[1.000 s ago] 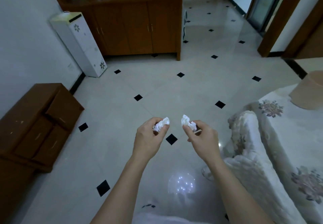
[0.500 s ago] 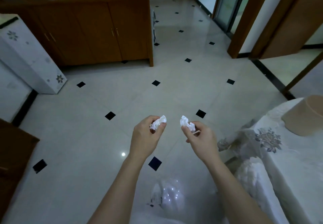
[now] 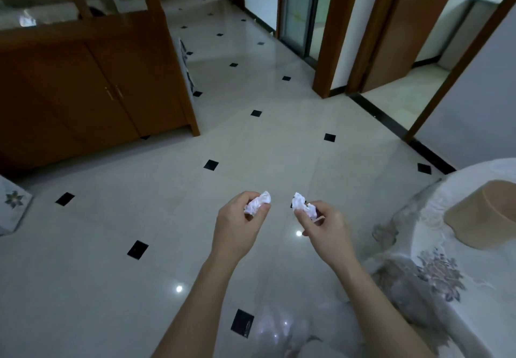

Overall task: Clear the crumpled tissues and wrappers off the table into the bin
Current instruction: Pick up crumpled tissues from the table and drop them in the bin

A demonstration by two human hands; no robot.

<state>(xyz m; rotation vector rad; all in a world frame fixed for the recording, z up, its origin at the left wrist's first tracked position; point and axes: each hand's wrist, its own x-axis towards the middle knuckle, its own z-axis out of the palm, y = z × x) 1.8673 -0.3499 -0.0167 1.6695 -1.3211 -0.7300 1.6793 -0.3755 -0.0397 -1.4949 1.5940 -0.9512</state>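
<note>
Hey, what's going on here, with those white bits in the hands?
A person is standing on a tiled floor, pinching a crumpled tissue in each hand. The left hand holds one tissue and the right hand holds the other tissue, both out in front over the floor. A cloth-covered table is at the right, with a beige container on it. Whether that is the bin cannot be told.

A wooden cabinet (image 3: 69,92) stands left on a glossy pale floor (image 3: 279,148) with black diamond tiles (image 3: 211,164)
</note>
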